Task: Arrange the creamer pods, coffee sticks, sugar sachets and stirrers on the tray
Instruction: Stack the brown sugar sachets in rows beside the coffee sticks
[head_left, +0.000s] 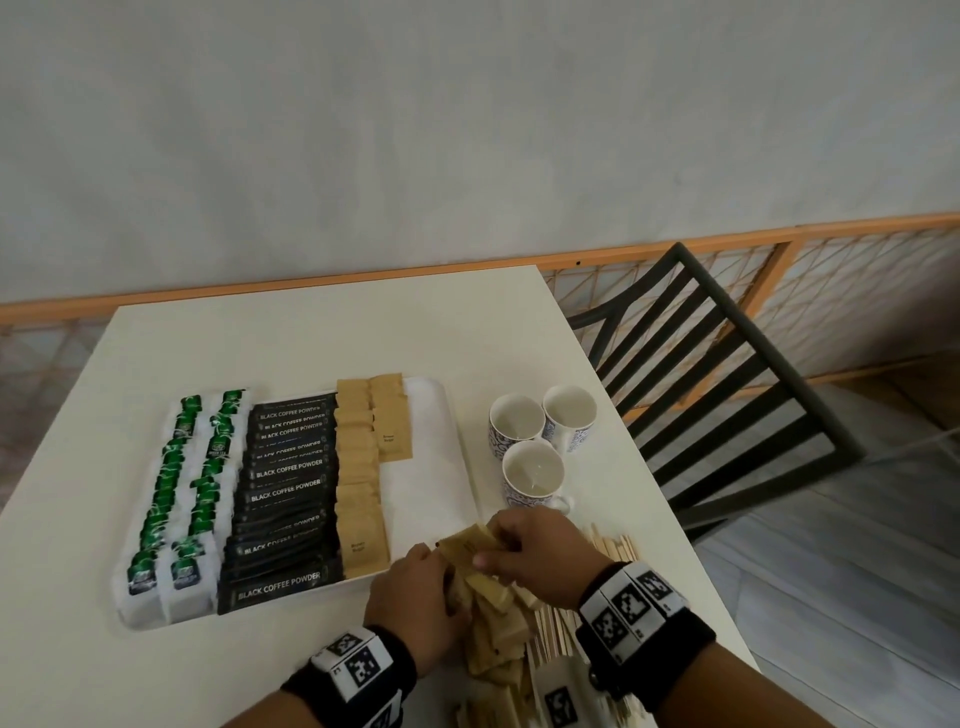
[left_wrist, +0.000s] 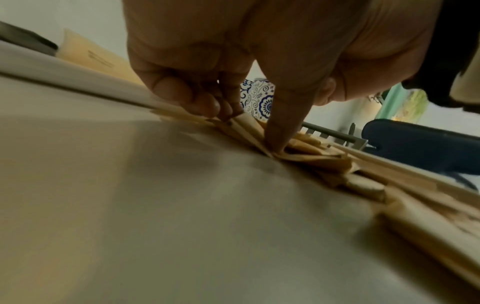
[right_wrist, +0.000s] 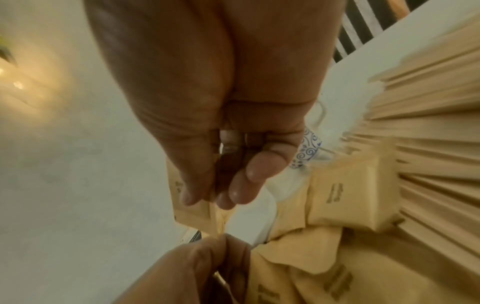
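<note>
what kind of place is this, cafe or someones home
Hard to say; likely a cafe or office tea corner: a tray stocked with coffee sticks and sugar sachets, three patterned cups, a slatted chair.

Count one tray (head_left: 441, 415) at centre left of the head view, holding two columns of green-labelled creamer pods (head_left: 179, 488), one column of black coffee sticks (head_left: 283, 493) and two columns of brown sugar sachets (head_left: 358, 467); the overlapping items defy exact counting. Three cups (head_left: 537, 441) stand at centre right. Your two hands, left (head_left: 415, 603) and right (head_left: 540, 556), meet over one loose sachet heap (head_left: 498, 629) and one spread of stirrers (head_left: 613, 545).
</note>
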